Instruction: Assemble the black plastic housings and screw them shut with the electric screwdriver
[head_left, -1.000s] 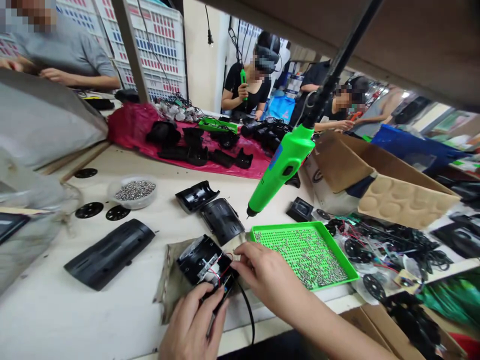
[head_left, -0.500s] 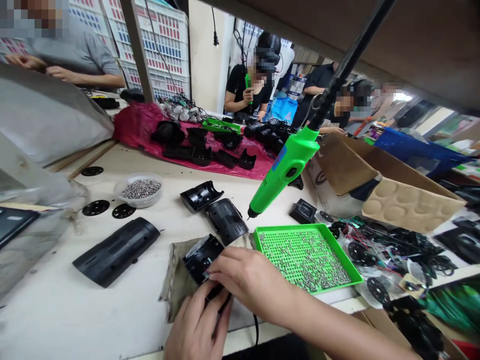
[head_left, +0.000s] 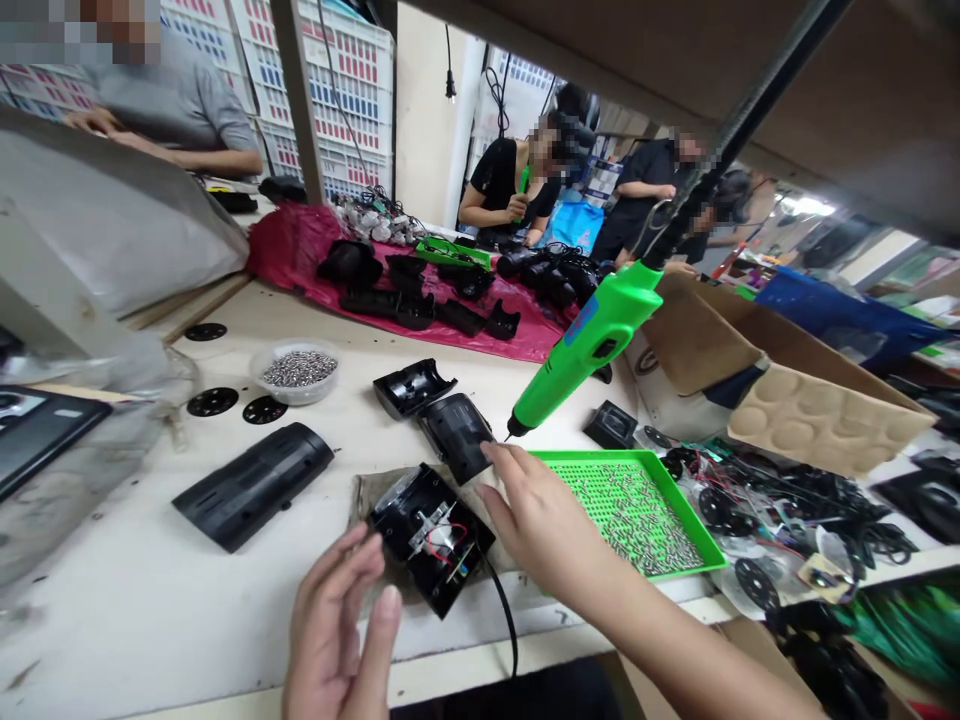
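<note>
A black plastic housing half [head_left: 401,515] lies on a cloth pad with its inside up, showing a clear fitting, a red wire and a black cable. My left hand [head_left: 337,625] is open just left of this housing, fingers apart and holding nothing. Beyond the pad lies a curved black shell [head_left: 459,435], outer side up. My right hand [head_left: 544,510] has its fingertips at the shell's right edge, thumb and fingers apart; whether they touch it I cannot tell. Above it hangs a green electric screwdriver [head_left: 585,345], bit pointing down.
A green tray [head_left: 652,500] of screws sits to the right. At the left are a bowl of small metal parts [head_left: 300,372], black discs [head_left: 212,402] and a long black shell [head_left: 255,485]. Another black half shell [head_left: 412,388] lies behind. Cardboard boxes [head_left: 825,415] stand right; co-workers sit beyond.
Both hands have come off the open housing, uncovering its wiring. My left hand moved left and opened; my right hand moved up and right to the curved shell. The view shifted slightly.
</note>
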